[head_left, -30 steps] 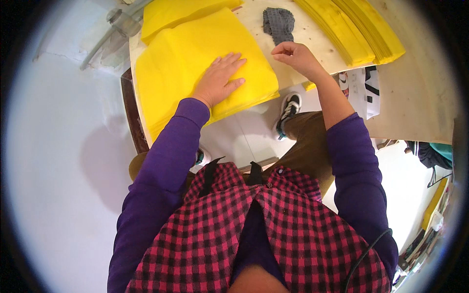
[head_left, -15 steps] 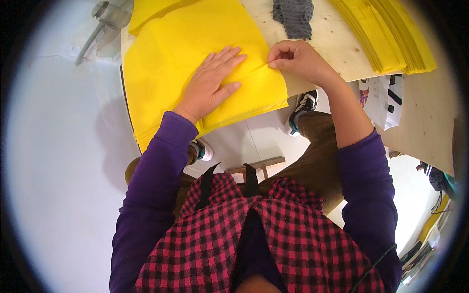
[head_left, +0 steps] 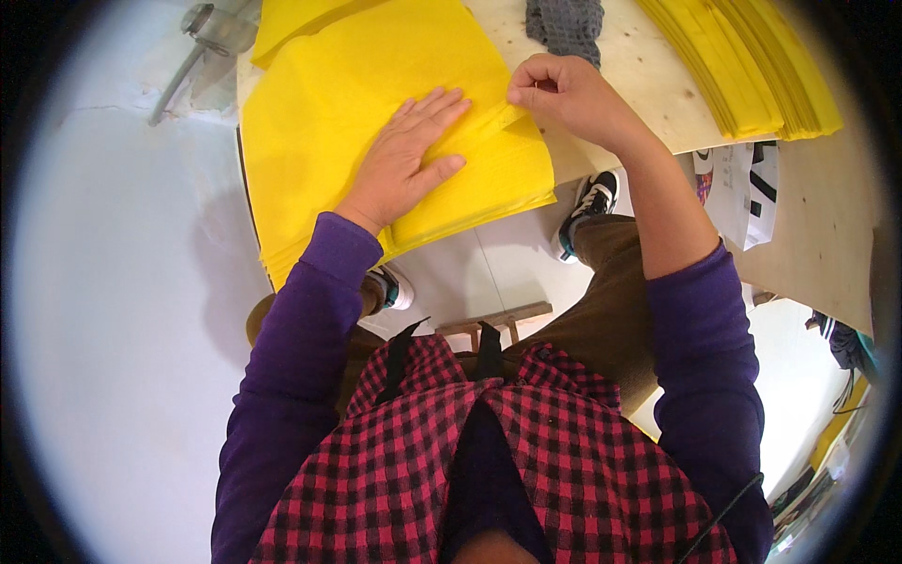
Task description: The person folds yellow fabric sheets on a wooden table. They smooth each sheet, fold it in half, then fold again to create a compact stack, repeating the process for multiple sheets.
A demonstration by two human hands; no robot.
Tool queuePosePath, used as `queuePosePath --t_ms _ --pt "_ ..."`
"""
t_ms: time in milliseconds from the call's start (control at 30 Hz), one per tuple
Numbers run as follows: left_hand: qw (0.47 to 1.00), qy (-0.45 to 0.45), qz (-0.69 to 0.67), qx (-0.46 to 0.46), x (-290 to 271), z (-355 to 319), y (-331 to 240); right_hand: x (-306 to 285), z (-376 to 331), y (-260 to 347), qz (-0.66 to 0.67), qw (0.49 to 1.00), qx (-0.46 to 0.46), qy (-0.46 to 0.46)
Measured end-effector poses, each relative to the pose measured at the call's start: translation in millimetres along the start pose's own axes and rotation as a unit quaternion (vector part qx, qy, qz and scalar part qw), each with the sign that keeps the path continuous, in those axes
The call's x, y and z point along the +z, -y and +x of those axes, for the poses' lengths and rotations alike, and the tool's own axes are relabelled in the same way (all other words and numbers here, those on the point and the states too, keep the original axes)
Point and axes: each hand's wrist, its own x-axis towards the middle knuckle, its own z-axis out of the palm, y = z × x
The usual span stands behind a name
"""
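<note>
A stack of yellow fabric sheets lies on the wooden table in front of me, its near edge hanging slightly past the table's front. My left hand rests flat on the top sheet, fingers stretched out toward the far right. At the stack's right side, my right hand pinches the edge of the top yellow fabric sheet between thumb and forefinger. The sheet is raised a little there, with layers showing below it. The exact tips of the pinch are partly hidden.
A dark grey crinkled cloth lies just beyond my right hand. Folded yellow fabric piles stand at the table's right. A white printed bag hangs below the edge. Upper left is a metal-and-hose fitting by the wall.
My right hand has moved away from me and slightly left, lifting the sheet's edge with it. The left hand has stayed in place on the stack.
</note>
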Motion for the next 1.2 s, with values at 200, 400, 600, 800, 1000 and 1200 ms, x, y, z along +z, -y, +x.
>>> queuePosePath --t_ms 200,400,600,800,1000,1200 --pt "1.000 -0.015 -0.013 -0.004 2.3 -1.1 0.7 0.6 7.1 11.7 -0.014 0.999 -0.024 -0.016" --pt "0.999 -0.013 -0.030 -0.006 3.1 -1.3 5.3 -2.9 6.9 12.8 0.012 0.999 -0.015 -0.037" --pt "0.997 -0.040 -0.058 -0.017 5.4 -3.7 5.3 -23.1 -9.2 1.5 0.036 0.998 0.016 0.041" --pt "0.998 -0.040 -0.051 -0.022 4.7 -4.1 3.0 -11.6 -15.9 -8.4 -0.015 0.995 -0.011 0.095" --pt "0.999 -0.028 -0.036 -0.010 4.2 -2.3 4.6 -9.8 -13.4 -6.5 -0.029 0.995 0.005 0.091" --pt "1.000 -0.009 -0.004 0.015 0.5 -0.6 2.4 -9.8 -8.5 4.1 -0.065 0.995 -0.040 0.070"
